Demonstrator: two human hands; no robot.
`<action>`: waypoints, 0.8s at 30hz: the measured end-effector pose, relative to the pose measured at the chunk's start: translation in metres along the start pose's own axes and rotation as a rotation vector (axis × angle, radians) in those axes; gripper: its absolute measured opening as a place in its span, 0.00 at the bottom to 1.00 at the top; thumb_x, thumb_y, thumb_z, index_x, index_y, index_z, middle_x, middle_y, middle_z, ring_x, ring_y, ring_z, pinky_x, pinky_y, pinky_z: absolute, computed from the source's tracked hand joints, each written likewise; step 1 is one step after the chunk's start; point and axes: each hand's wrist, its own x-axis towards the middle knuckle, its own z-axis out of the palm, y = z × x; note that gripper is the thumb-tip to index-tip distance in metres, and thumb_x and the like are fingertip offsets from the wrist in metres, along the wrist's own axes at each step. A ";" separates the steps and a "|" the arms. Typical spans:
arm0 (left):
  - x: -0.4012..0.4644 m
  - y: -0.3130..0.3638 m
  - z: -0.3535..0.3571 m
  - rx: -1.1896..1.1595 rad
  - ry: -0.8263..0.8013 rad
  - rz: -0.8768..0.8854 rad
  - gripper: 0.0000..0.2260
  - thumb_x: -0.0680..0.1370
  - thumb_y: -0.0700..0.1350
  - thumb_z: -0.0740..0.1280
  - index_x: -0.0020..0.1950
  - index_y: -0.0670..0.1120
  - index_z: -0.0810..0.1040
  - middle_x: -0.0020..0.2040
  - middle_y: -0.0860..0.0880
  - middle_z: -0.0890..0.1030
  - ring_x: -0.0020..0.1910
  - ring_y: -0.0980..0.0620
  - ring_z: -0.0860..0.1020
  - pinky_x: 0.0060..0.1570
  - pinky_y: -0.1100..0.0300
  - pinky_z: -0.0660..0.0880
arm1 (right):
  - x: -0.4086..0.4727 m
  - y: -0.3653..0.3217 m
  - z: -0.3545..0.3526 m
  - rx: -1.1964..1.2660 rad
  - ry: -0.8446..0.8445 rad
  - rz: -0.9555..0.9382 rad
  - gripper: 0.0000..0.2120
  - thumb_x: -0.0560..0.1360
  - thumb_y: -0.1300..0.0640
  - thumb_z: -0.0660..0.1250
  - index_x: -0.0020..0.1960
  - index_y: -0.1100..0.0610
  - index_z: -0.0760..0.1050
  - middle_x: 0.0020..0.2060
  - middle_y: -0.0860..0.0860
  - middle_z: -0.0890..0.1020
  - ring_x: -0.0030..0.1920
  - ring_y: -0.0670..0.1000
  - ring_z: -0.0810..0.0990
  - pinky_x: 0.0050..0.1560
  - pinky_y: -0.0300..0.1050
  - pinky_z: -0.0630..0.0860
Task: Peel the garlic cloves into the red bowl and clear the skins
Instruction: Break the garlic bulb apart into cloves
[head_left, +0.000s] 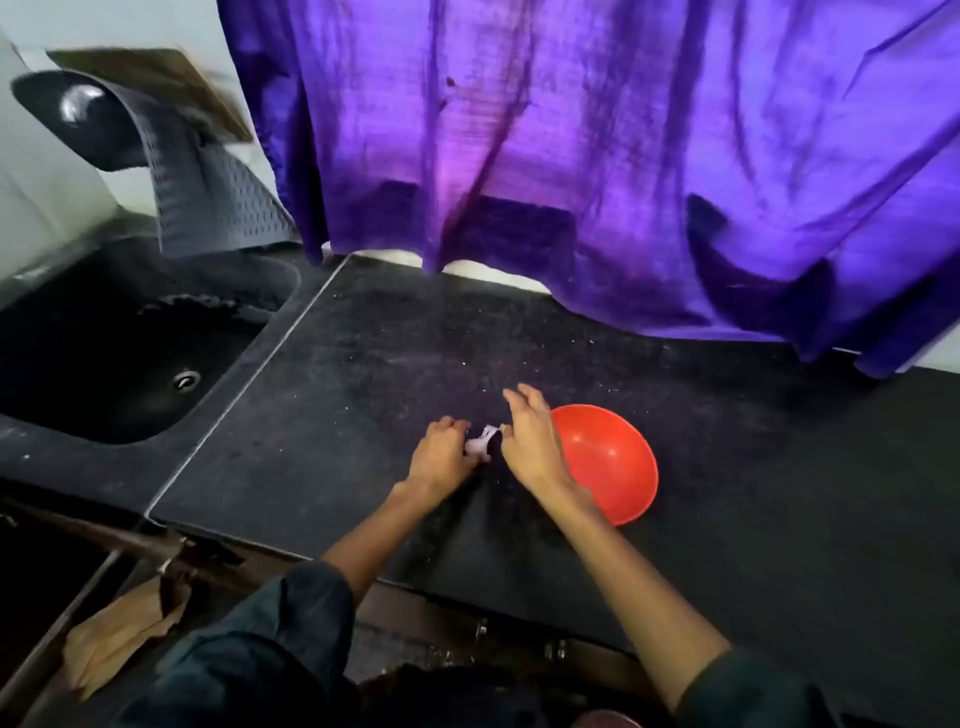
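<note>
A pale garlic piece (479, 444) with loose papery skin sits between my two hands on the dark counter (363, 364). My left hand (441, 452) grips it from the left with curled fingers. My right hand (530, 436) pinches a strip of its skin between thumb and forefinger, the other fingers spread upward. The red bowl (608, 462) stands just right of my right hand, partly hidden by that wrist; its visible inside looks bare.
A black sink (130, 358) lies to the left, with a grey mat (192, 176) hanging over its back edge. A purple curtain (571, 156) hangs along the rear of the counter. Small white flecks dot the counter. Brown paper (114, 634) lies below the front edge.
</note>
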 end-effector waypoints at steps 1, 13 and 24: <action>-0.001 0.002 0.000 0.013 0.006 -0.010 0.25 0.75 0.51 0.71 0.68 0.41 0.71 0.63 0.42 0.73 0.64 0.42 0.70 0.59 0.49 0.71 | -0.001 -0.001 0.002 0.015 -0.004 0.011 0.27 0.75 0.68 0.63 0.73 0.65 0.64 0.73 0.60 0.63 0.73 0.59 0.63 0.71 0.44 0.58; 0.007 -0.019 0.009 -0.248 0.121 0.049 0.15 0.72 0.44 0.74 0.56 0.41 0.79 0.51 0.44 0.80 0.52 0.46 0.78 0.50 0.56 0.73 | -0.009 -0.002 0.028 0.176 0.045 0.181 0.24 0.74 0.71 0.62 0.69 0.62 0.70 0.65 0.59 0.73 0.58 0.57 0.78 0.61 0.40 0.68; -0.034 -0.052 -0.031 -1.316 -0.124 -0.092 0.09 0.74 0.33 0.69 0.53 0.40 0.79 0.48 0.43 0.83 0.46 0.49 0.81 0.47 0.58 0.81 | -0.006 -0.030 0.029 0.734 -0.117 0.205 0.15 0.79 0.66 0.63 0.65 0.60 0.75 0.55 0.55 0.79 0.44 0.46 0.79 0.40 0.36 0.78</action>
